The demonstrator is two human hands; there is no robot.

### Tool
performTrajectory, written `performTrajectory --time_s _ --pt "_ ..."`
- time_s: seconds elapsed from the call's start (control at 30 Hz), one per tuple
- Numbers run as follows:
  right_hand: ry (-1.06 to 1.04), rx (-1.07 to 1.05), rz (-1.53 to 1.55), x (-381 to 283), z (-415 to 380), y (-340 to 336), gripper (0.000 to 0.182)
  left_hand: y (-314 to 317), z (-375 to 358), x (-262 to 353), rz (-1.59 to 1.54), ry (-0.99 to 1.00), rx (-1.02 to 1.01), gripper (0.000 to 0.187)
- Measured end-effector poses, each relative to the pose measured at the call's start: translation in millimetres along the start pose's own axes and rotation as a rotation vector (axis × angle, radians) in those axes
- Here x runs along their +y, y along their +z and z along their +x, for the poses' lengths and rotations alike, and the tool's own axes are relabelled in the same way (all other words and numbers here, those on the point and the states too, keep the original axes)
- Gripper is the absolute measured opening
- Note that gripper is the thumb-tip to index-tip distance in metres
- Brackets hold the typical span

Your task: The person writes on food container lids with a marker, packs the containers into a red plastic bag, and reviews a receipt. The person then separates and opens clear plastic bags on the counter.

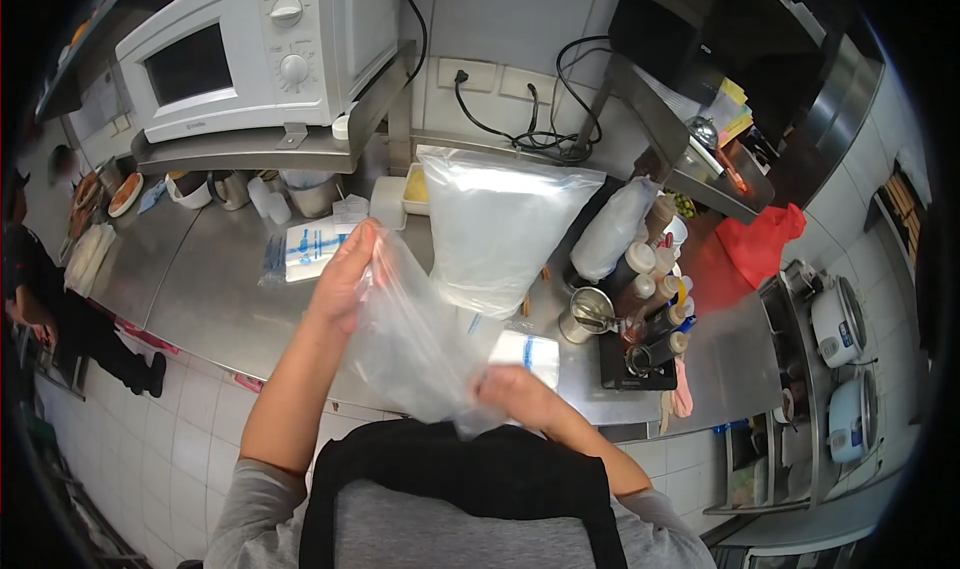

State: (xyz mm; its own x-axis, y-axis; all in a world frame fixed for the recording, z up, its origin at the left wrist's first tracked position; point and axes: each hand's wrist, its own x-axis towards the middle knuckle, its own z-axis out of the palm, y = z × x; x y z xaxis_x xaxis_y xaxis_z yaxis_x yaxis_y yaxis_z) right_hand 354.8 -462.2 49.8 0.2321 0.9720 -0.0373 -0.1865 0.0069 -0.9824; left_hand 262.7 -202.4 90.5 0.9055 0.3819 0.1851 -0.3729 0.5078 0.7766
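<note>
Over a steel counter point(190, 279) crowded beneath a microwave point(255, 44), the left hand point(345, 274) and right hand point(520, 394) each pinch a clear plastic bag point(415, 344), near a large filled bag point(495, 229).

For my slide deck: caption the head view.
Both hands, left hand and right hand, hold a clear plastic bag above a steel counter.

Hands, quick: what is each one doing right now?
Left hand: closed on the upper edge of the clear plastic bag.
Right hand: closed on the same bag's lower end.
</note>
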Motion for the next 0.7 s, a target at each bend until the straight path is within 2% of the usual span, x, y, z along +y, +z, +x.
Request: performTrajectory --time_s 0.03,0.1,0.17,0.2,0.23,0.27,0.3,0.33,0.37,0.4,0.47,0.57,0.63,0.67,0.7 --pt "0.037 -0.195 -0.272 -13.4 -9.0 1.7 0.017 -3.2 0.7 0.7 0.031 -0.042 -0.017 0.022" --pt "-0.171 -0.389 -0.342 -52.2 -19.3 -20.1 0.030 -28.8 3.6 -5.4 0.279 -0.203 -0.191 0.023" --pt "-0.637 -0.117 0.199 -75.6 -16.1 -35.7 0.023 -37.9 3.0 -4.0 0.578 -0.422 -0.385 0.023" --pt "-0.663 -0.015 0.249 -94.7 -13.2 -48.7 0.027 -33.2 8.4 0.1 0.603 -0.373 -0.511 0.021" --pt "-0.649 -0.032 0.316 -94.9 -5.2 -81.2 0.025 -21.8 17.2 6.3 0.626 -0.324 -0.636 0.019" --pt "-0.575 0.336 0.439 -104.2 5.5 -90.5 0.021 -10.6 27.5 10.5 0.645 -0.275 -0.761 0.018" --pt "-0.467 0.250 0.441 -116.3 18.3 -120.8 0.022 0.2 41.0 12.2 0.564 -0.220 -0.488 0.016" --pt "-0.446 0.453 0.244 -125.3 41.0 -150.1 0.022 8.6 65.1 15.9 0.424 -0.127 -0.324 0.016" --pt "-0.471 0.507 0.144 -124.4 61.4 -164.7 0.022 18.2 94.0 13.3 0.310 -0.084 -0.135 0.017" --pt "-0.491 0.565 0.045 -123.5 81.8 -179.2 0.021 3.7 126.8 4.8 0.186 -0.104 -0.179 0.016" --pt "-0.576 0.456 0.068 -97.5 115.5 -191.9 0.021 -4.8 143.3 -23.7 0.006 -0.315 0.171 0.032" --pt "-0.345 0.581 0.156 -28.5 140.0 -193.8 0.019 -43.1 142.9 -79.4 0.081 -0.333 0.090 0.048" --pt "-0.178 0.662 0.187 24.5 144.5 -193.2 0.019 -56.2 121.4 -116.8 -0.212 -0.508 0.172 0.053" --pt "-0.103 0.706 0.178 47.4 145.2 -192.5 0.019 -27.1 105.5 -111.1 -0.164 -0.562 0.262 0.055" --pt "-0.038 0.745 0.157 62.5 145.3 -192.4 0.018 -88.6 121.3 -159.8 -0.185 -0.470 0.149 0.052"
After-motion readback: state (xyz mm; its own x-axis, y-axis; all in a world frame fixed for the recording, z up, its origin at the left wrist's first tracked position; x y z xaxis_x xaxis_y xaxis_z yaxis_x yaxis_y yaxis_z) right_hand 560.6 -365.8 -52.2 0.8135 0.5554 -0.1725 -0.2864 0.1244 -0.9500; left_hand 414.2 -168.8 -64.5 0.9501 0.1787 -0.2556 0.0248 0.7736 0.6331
